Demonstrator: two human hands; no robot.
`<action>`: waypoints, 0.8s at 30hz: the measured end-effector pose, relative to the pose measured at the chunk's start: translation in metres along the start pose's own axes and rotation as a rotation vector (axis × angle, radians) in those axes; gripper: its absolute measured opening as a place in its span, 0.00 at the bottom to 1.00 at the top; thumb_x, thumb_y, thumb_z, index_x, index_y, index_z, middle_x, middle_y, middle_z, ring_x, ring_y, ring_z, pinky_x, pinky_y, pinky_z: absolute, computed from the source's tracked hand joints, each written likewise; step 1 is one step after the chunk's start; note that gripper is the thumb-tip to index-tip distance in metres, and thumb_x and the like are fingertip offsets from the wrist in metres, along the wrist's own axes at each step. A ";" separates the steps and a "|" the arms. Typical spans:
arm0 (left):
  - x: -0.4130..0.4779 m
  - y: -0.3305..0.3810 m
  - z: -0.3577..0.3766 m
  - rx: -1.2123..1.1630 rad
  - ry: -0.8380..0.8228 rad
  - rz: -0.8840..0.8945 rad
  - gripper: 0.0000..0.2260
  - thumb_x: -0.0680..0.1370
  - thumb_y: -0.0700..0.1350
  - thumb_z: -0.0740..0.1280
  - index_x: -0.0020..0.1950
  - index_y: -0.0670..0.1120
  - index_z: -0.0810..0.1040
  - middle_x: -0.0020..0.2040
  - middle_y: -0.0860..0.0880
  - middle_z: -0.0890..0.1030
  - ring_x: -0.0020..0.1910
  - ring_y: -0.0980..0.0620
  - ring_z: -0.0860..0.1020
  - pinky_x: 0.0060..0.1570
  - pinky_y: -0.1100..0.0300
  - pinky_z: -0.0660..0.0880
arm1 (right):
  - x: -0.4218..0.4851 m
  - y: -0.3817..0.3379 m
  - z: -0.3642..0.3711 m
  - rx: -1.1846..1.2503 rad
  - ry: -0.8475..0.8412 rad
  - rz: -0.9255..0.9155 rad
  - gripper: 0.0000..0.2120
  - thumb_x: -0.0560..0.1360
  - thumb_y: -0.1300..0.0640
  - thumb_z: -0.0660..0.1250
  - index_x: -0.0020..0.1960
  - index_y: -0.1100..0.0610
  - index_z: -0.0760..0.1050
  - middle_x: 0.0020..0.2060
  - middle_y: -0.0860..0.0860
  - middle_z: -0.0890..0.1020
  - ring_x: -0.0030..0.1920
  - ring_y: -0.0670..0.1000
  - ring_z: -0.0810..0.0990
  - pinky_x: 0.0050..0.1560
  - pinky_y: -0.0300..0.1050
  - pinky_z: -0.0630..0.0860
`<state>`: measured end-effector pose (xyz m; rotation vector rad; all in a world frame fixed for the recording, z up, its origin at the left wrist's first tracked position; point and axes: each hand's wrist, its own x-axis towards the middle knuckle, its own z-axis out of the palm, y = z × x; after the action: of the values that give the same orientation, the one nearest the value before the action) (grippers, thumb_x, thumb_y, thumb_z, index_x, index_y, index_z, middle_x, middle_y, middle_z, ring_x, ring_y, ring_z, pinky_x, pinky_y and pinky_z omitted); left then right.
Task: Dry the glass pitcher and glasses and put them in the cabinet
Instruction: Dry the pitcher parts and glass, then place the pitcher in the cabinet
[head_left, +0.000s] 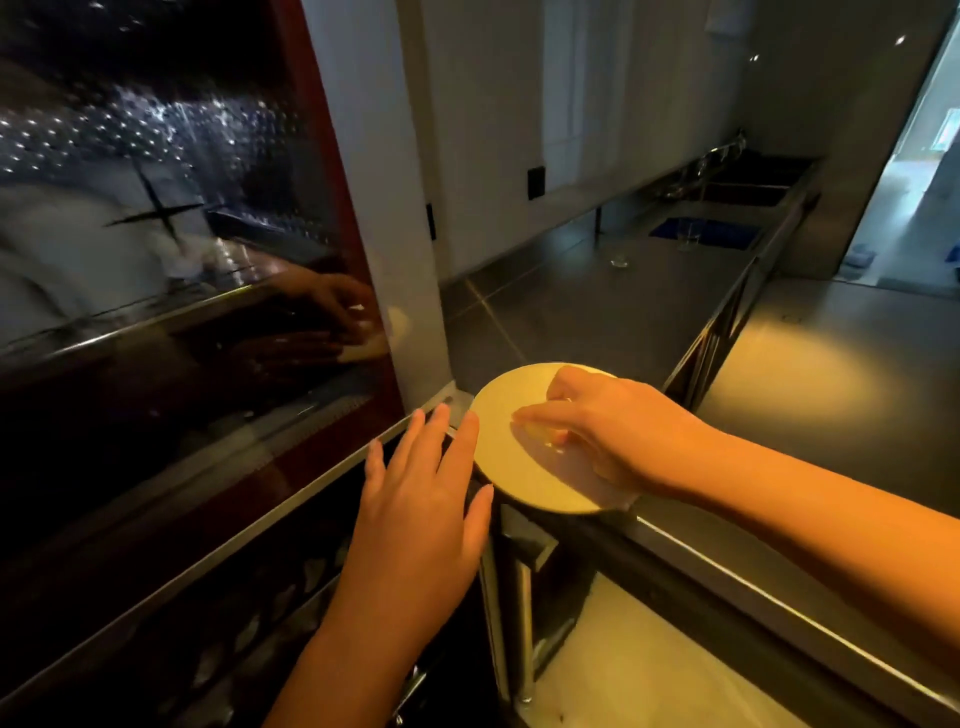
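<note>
My right hand (613, 431) lies on a round white plate (511, 441) that overhangs the near corner of the steel counter (613, 312). Its fingers curl on the plate's top and the thumb bends at the far rim. Something small glints under the fingers, but I cannot tell what. My left hand (421, 499) hovers open with straight fingers, fingertips at the plate's left edge and the cabinet's lower frame. The cabinet (182, 260) on the left has a dark glass door that mirrors a hand. Far down the counter a clear glass (688, 236) stands on a blue mat (722, 234).
A small clear glass piece (619, 260) sits on the counter before the mat. A sink with a tap (727, 156) lies at the far end. A white wall panel (384, 208) stands between cabinet and counter. An open doorway (909, 182) shows at right.
</note>
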<state>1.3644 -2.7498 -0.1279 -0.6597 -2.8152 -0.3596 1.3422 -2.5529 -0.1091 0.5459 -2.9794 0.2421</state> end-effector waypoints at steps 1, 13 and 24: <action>-0.009 -0.004 -0.003 -0.005 0.005 -0.015 0.28 0.80 0.54 0.53 0.75 0.54 0.42 0.76 0.54 0.45 0.74 0.55 0.41 0.65 0.56 0.35 | -0.002 -0.010 0.000 -0.016 -0.015 -0.016 0.20 0.77 0.54 0.58 0.69 0.46 0.65 0.60 0.51 0.68 0.58 0.54 0.69 0.52 0.41 0.68; -0.114 -0.042 -0.012 -0.067 0.024 -0.227 0.27 0.80 0.54 0.53 0.75 0.54 0.43 0.76 0.53 0.45 0.70 0.60 0.36 0.68 0.54 0.37 | -0.025 -0.109 0.029 -0.098 -0.021 -0.219 0.25 0.76 0.51 0.63 0.71 0.42 0.61 0.62 0.50 0.68 0.61 0.49 0.69 0.48 0.33 0.65; -0.137 -0.071 0.013 -0.052 0.044 -0.409 0.27 0.80 0.54 0.53 0.75 0.52 0.44 0.77 0.51 0.46 0.74 0.53 0.41 0.69 0.53 0.37 | 0.006 -0.139 0.089 -0.099 -0.090 -0.262 0.24 0.75 0.53 0.65 0.70 0.46 0.63 0.57 0.52 0.70 0.56 0.53 0.74 0.49 0.42 0.74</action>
<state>1.4490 -2.8629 -0.1911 -0.0746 -2.8926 -0.5098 1.3799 -2.6983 -0.1765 0.9462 -2.9408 0.0485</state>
